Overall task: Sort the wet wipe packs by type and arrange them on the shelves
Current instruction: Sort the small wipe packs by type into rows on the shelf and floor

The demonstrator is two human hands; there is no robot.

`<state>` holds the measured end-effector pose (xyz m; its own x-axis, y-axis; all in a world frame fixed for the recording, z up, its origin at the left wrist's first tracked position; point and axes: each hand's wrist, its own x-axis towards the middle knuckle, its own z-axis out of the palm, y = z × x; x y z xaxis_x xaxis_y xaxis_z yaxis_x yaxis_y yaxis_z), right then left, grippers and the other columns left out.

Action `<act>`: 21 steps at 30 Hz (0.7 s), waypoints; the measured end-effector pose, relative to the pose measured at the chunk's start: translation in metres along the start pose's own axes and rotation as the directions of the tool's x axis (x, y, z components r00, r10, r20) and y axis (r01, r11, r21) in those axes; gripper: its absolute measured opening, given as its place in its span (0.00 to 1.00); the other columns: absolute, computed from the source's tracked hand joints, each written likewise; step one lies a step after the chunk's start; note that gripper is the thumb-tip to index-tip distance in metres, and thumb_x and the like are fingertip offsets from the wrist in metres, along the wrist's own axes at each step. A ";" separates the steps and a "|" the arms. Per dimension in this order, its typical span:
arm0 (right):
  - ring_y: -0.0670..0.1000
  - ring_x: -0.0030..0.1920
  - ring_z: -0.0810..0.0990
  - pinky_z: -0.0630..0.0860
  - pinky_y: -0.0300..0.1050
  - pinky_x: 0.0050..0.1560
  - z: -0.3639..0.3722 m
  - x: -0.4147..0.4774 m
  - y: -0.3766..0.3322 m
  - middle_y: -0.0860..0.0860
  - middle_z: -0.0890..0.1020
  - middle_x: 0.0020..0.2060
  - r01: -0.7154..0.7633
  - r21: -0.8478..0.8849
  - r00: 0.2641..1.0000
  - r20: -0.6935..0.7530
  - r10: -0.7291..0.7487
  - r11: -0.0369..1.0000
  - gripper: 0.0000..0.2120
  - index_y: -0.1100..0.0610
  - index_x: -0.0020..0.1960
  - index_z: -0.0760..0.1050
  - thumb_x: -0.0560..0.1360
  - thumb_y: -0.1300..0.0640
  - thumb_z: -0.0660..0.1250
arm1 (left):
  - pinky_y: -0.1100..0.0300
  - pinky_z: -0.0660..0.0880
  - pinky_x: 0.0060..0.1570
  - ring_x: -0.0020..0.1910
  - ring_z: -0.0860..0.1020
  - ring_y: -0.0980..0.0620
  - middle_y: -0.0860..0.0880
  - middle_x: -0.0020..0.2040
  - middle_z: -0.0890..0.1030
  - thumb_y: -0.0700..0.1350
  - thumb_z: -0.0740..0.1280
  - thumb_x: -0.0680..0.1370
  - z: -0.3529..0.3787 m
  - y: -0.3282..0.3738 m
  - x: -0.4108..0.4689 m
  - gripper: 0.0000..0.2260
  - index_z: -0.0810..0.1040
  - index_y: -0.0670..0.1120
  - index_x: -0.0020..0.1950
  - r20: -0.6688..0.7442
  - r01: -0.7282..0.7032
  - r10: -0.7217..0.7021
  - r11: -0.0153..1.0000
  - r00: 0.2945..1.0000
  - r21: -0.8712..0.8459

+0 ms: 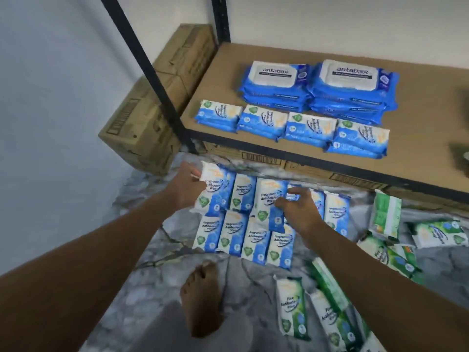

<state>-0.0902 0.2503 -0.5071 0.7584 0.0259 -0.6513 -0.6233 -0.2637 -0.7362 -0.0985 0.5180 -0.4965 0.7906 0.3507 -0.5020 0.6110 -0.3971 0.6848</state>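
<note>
We gather blue-and-white soft plastic wipe packs (255, 241) by type
Left hand (186, 188) curls its fingers round one, right hand (300, 209) pinches another, likely for shelving together

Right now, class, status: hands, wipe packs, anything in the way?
Left hand grips one blue pack, right hand pinches second blue pack. Blue rows on floor. Green packs scattered right, not blocking.

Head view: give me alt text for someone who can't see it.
The left hand grips one blue fragrance-free pack and the right hand another from rows on the floor. Above, the shelf holds matching packs and two Antabax stacks; green pine packs lie on the floor to the right.
</note>
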 end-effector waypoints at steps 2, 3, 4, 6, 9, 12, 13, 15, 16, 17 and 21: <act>0.50 0.30 0.66 0.63 0.43 0.27 0.017 0.019 0.000 0.54 0.72 0.34 0.009 -0.011 1.000 -0.005 -0.009 1.000 0.16 0.54 0.63 0.64 0.79 0.58 0.67 | 0.58 0.69 0.28 0.36 0.73 0.45 0.42 0.43 0.74 0.30 0.62 0.77 0.016 -0.018 0.020 0.14 0.64 0.48 0.44 0.023 -0.009 0.009 1.000 1.000 -0.010; 0.50 0.29 0.66 0.63 0.42 0.27 0.025 0.028 0.000 0.54 0.71 0.34 0.008 -0.026 1.000 -0.005 -0.008 1.000 0.16 0.54 0.63 0.64 0.79 0.58 0.66 | 0.61 0.65 0.24 0.35 0.71 0.47 0.43 0.42 0.72 0.30 0.62 0.77 0.022 -0.025 0.030 0.12 0.64 0.47 0.45 0.029 -0.017 0.017 1.000 0.999 -0.013; 0.49 0.28 0.65 0.62 0.41 0.25 0.032 0.039 0.001 0.53 0.70 0.32 0.009 -0.038 1.000 0.000 -0.009 0.999 0.16 0.53 0.64 0.64 0.79 0.58 0.66 | 0.63 0.63 0.21 0.33 0.70 0.48 0.43 0.42 0.72 0.31 0.61 0.78 0.028 -0.029 0.038 0.10 0.64 0.45 0.48 0.020 -0.016 0.017 0.999 1.000 -0.032; 0.49 0.26 0.64 0.61 0.38 0.21 0.046 0.056 0.001 0.52 0.69 0.31 0.009 -0.064 1.000 0.004 -0.009 0.998 0.17 0.53 0.64 0.63 0.79 0.58 0.66 | 0.67 0.61 0.18 0.28 0.66 0.52 0.42 0.42 0.72 0.32 0.61 0.79 0.036 -0.034 0.051 0.10 0.64 0.43 0.55 -0.014 -0.015 0.014 0.998 1.000 -0.053; 0.48 0.26 0.65 0.60 0.34 0.18 0.061 0.075 -0.003 0.52 0.71 0.33 0.028 -0.112 0.999 0.025 -0.025 0.993 0.18 0.55 0.65 0.62 0.79 0.60 0.65 | 0.64 0.63 0.21 0.28 0.66 0.53 0.42 0.43 0.73 0.33 0.62 0.79 0.045 -0.038 0.067 0.11 0.64 0.44 0.56 -0.037 -0.032 0.030 0.998 0.999 -0.060; 0.48 0.25 0.66 0.61 0.35 0.20 0.074 0.087 -0.002 0.53 0.72 0.34 0.012 -0.163 1.000 0.030 -0.007 0.987 0.19 0.56 0.65 0.61 0.78 0.61 0.65 | 0.58 0.70 0.33 0.36 0.76 0.46 0.45 0.46 0.79 0.40 0.68 0.74 0.046 -0.043 0.069 0.13 0.70 0.44 0.56 -0.060 -0.079 0.078 0.997 0.995 -0.023; 0.49 0.26 0.68 0.64 0.37 0.23 0.079 0.089 0.000 0.54 0.75 0.37 0.013 -0.191 1.000 0.027 -0.008 0.982 0.21 0.56 0.66 0.61 0.78 0.60 0.66 | 0.59 0.72 0.38 0.42 0.79 0.45 0.47 0.47 0.80 0.41 0.69 0.72 0.046 -0.046 0.067 0.14 0.73 0.44 0.57 -0.045 -0.107 0.109 0.993 0.993 0.059; 0.53 0.33 0.77 0.70 0.43 0.30 0.085 0.090 0.005 0.58 0.78 0.49 0.050 -0.296 0.999 0.011 -0.049 0.954 0.24 0.55 0.67 0.62 0.76 0.58 0.68 | 0.63 0.69 0.46 0.55 0.78 0.49 0.50 0.53 0.79 0.39 0.70 0.73 0.047 -0.050 0.062 0.18 0.75 0.42 0.62 -0.019 -0.168 0.177 0.957 0.984 0.238; 0.56 0.39 0.79 0.72 0.45 0.34 0.087 0.090 0.007 0.59 0.76 0.56 0.072 -0.362 0.997 -0.007 -0.081 0.929 0.24 0.54 0.67 0.62 0.76 0.57 0.69 | 0.64 0.68 0.49 0.59 0.76 0.48 0.48 0.58 0.78 0.39 0.70 0.73 0.049 -0.052 0.060 0.20 0.74 0.42 0.65 -0.028 -0.182 0.198 0.942 0.980 0.282; 0.58 0.44 0.80 0.73 0.45 0.38 0.089 0.089 0.009 0.59 0.73 0.61 0.090 -0.419 0.994 -0.024 -0.110 0.903 0.24 0.54 0.68 0.63 0.76 0.57 0.69 | 0.63 0.67 0.50 0.60 0.75 0.48 0.46 0.60 0.78 0.38 0.70 0.73 0.051 -0.053 0.058 0.22 0.73 0.43 0.67 -0.045 -0.190 0.212 0.937 0.976 0.291; 0.60 0.50 0.79 0.72 0.44 0.45 0.093 0.091 0.013 0.59 0.69 0.65 0.125 -0.509 0.985 -0.038 -0.168 0.851 0.26 0.55 0.72 0.63 0.77 0.56 0.68 | 0.65 0.66 0.46 0.50 0.76 0.52 0.45 0.58 0.76 0.38 0.70 0.73 0.055 -0.055 0.057 0.23 0.73 0.46 0.67 -0.070 -0.196 0.221 0.946 0.973 0.259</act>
<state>-0.0474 0.3389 -0.5930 0.8589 0.0332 -0.5111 -0.3384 -0.7122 -0.6150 -0.0846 0.5130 -0.5918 0.9010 0.3129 -0.3004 0.4336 -0.6642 0.6089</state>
